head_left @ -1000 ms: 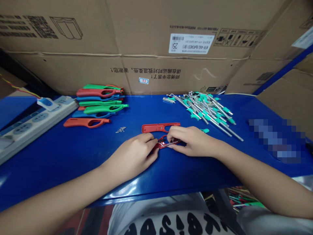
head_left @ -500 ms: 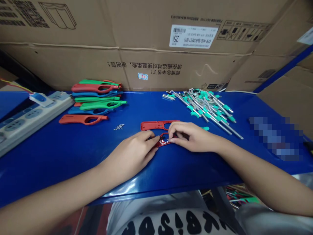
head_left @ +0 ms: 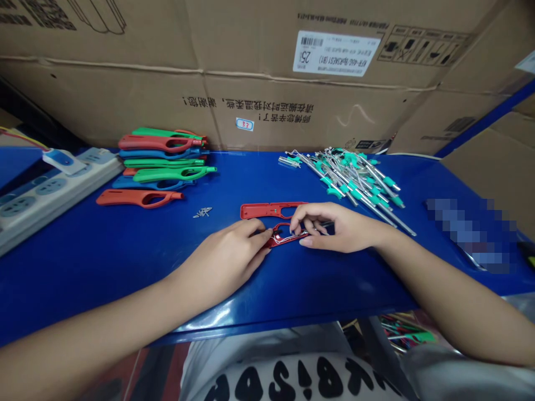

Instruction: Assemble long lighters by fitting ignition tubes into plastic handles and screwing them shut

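My left hand (head_left: pixel 234 248) is closed on the handle end of a red lighter half-shell (head_left: pixel 288 240), pinching it with thumb and fingertips. Thin white wires (head_left: pixel 281 239) run along the inside of this shell, beside its finger loop. Over its right end, my right hand (head_left: pixel 330 227) is closed, index finger curled at the loop and thumb at the lower edge. Part of a thin metal tube (head_left: pixel 328 224) shows between the right fingers; the rest is hidden. Just behind lies a second red half-shell (head_left: pixel 261 210), its inside facing up and its right end partly covered by my right hand.
Red, green and blue lighter shells (head_left: pixel 161 174) are stacked at left, beside a white power strip (head_left: pixel 50 192). Several small screws (head_left: pixel 203 212) lie near the middle. Metal tubes with green parts (head_left: pixel 355 181) are heaped at back right. Cardboard (head_left: pixel 251 78) walls the back of the blue table (head_left: pixel 125 267).
My right hand has shifted slightly right, from the wires by the loop to the shell's right end, uncovering more of the loop. My left hand keeps its hold. The view has tilted slightly.
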Action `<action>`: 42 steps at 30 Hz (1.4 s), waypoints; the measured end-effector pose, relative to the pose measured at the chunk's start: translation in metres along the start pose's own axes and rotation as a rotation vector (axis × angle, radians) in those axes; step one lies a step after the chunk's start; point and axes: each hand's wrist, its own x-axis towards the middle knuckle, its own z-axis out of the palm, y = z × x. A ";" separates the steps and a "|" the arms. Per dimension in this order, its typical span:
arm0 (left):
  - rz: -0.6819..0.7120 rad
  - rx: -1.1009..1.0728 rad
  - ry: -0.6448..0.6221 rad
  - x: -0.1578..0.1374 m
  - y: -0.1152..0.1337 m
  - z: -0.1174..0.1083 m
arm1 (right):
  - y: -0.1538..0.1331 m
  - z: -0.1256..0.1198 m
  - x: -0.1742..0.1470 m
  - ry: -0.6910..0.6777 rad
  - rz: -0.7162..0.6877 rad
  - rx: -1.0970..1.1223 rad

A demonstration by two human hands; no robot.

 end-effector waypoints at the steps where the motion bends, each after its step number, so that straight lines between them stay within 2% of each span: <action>1: 0.003 -0.003 -0.001 0.000 0.000 0.000 | -0.001 -0.002 -0.002 0.004 -0.013 -0.035; 7: -0.002 0.015 -0.003 0.000 0.002 -0.001 | -0.008 -0.012 -0.010 0.053 -0.021 -0.305; 15: 0.005 0.022 0.020 -0.001 0.000 0.002 | -0.009 -0.005 -0.010 0.027 -0.026 -0.493; 32: 0.006 0.014 0.017 0.000 0.001 0.001 | -0.019 0.009 -0.006 0.040 0.132 -0.610; 42: 0.016 0.024 0.031 0.000 0.002 0.000 | -0.017 0.007 -0.006 0.013 0.102 -0.586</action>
